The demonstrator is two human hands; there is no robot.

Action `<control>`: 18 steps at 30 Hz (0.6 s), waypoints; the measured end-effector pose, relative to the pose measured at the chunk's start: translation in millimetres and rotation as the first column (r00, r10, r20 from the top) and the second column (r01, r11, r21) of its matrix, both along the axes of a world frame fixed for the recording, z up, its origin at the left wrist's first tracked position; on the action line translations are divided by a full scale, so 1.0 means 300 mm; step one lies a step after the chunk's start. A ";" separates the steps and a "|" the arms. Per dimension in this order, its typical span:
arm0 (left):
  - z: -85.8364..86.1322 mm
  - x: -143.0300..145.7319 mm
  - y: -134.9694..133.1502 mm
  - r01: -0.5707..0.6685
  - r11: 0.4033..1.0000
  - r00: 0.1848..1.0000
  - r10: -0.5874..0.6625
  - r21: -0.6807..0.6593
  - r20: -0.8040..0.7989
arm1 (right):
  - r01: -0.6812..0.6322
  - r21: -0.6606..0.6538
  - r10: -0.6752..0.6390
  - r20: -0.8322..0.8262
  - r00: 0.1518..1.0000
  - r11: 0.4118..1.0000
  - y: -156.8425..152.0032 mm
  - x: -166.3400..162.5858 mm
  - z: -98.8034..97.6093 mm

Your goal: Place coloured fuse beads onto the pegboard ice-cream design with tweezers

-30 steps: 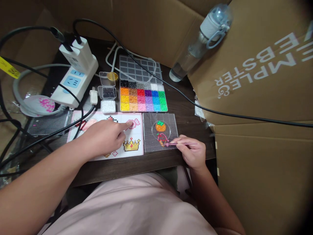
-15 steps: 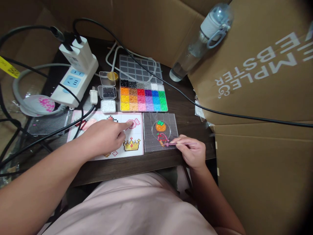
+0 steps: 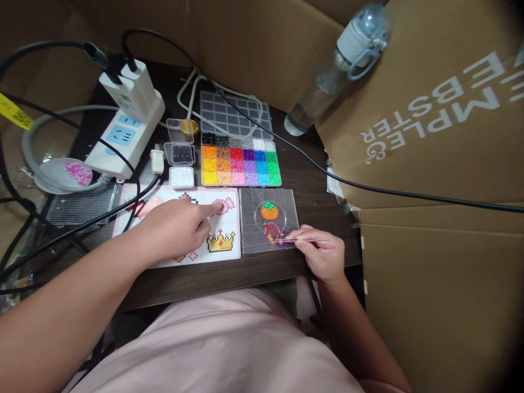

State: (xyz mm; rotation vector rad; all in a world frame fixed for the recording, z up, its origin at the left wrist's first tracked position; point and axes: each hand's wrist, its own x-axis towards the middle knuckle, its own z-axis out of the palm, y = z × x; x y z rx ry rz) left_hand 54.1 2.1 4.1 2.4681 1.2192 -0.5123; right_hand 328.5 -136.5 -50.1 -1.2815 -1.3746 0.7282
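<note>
My left hand rests on a printed pattern sheet, its index finger stretched out to a pink candy picture and the other fingers curled, holding nothing. A yellow crown picture lies just below that fingertip. My right hand is closed around thin pink tweezers. Their tip reaches the lower part of a clear pegboard. On the board sit an orange bead persimmon with green leaves and a partly outlined red, pink and orange bead shape. Whether the tips hold a bead is too small to tell.
Behind the sheet stands an open box of sorted coloured beads. White beads fill a small case. A power strip, black cables, a dish of pink beads and a water bottle surround the work. Cardboard walls the right side.
Both hands hold nearly the same places, the left finger on the candy picture and the tweezers at the bead shape. The view has shifted very slightly.
</note>
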 end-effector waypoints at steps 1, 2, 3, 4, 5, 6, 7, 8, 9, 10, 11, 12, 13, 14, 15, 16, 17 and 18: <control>-0.003 -0.002 0.000 -0.001 1.000 1.000 0.001 0.002 0.003 | -0.002 0.002 0.002 0.002 1.000 1.000 0.000 0.000 0.000; -0.007 -0.003 0.001 -0.004 1.000 1.000 0.004 0.008 0.007 | -0.002 0.003 0.002 0.005 1.000 1.000 -0.001 0.001 -0.001; -0.011 -0.005 0.001 -0.005 1.000 1.000 0.005 0.013 0.011 | -0.001 0.001 0.001 0.007 1.000 1.000 -0.001 0.002 -0.001; -0.015 -0.006 0.002 -0.005 1.000 1.000 0.005 0.017 0.015 | 0.001 -0.002 -0.001 0.009 1.000 1.000 -0.002 0.002 -0.001; -0.017 -0.007 0.002 -0.002 1.000 1.000 0.002 0.020 0.017 | 0.004 -0.008 -0.004 0.013 1.000 1.000 -0.002 0.002 -0.002; -0.019 -0.007 0.003 0.002 1.000 1.000 -0.003 0.019 0.016 | 0.007 -0.016 -0.007 0.019 1.000 1.000 -0.003 0.002 -0.002; -0.020 -0.006 0.003 0.007 1.000 1.000 -0.007 0.016 0.012 | 0.011 -0.023 -0.011 0.024 1.000 1.000 -0.003 0.002 -0.002; -0.020 -0.006 0.004 0.009 1.000 1.000 -0.009 0.013 0.007 | 0.015 -0.028 -0.014 0.028 1.000 0.999 -0.003 0.001 -0.002; -0.020 -0.005 0.004 0.009 1.000 1.000 -0.009 0.011 0.003 | 0.015 -0.030 -0.014 0.029 0.999 0.999 -0.003 0.001 -0.002; -0.021 -0.005 0.005 0.006 1.000 1.000 -0.006 0.012 0.002 | 0.013 -0.028 -0.012 0.026 1.000 1.000 -0.002 0.000 -0.001; -0.022 -0.005 0.005 0.002 1.000 1.000 -0.002 0.014 0.003 | 0.009 -0.023 -0.009 0.020 1.000 1.000 -0.002 -0.001 0.000; -0.025 -0.006 0.006 -0.001 1.000 1.000 0.001 0.017 0.008 | 0.005 -0.018 -0.004 0.011 1.000 1.000 -0.002 -0.001 0.000; -0.028 -0.007 0.006 -0.004 1.000 1.000 0.004 0.021 0.014 | 0.000 -0.014 0.000 0.002 1.000 1.000 -0.002 -0.002 0.001; -0.032 -0.009 0.006 -0.006 1.000 1.000 0.005 0.025 0.019 | -0.003 -0.013 0.003 -0.006 1.000 1.000 -0.001 -0.002 0.002; -0.036 -0.010 0.007 -0.007 1.000 1.000 0.006 0.029 0.023 | -0.004 -0.014 0.003 -0.013 1.000 1.000 -0.001 -0.002 0.003; -0.040 -0.011 0.007 -0.007 0.999 1.000 0.006 0.031 0.025 | -0.003 -0.019 0.003 -0.020 1.000 1.000 -0.001 -0.002 0.002; -0.043 -0.011 0.007 -0.005 0.999 1.000 0.004 0.031 0.025 | -0.001 -0.023 0.001 -0.028 1.000 1.000 -0.001 -0.001 0.001; -0.045 -0.012 0.007 -0.005 0.999 1.000 0.004 0.033 0.024 | 0.003 -0.026 -0.004 -0.039 0.999 1.000 -0.001 -0.001 -0.001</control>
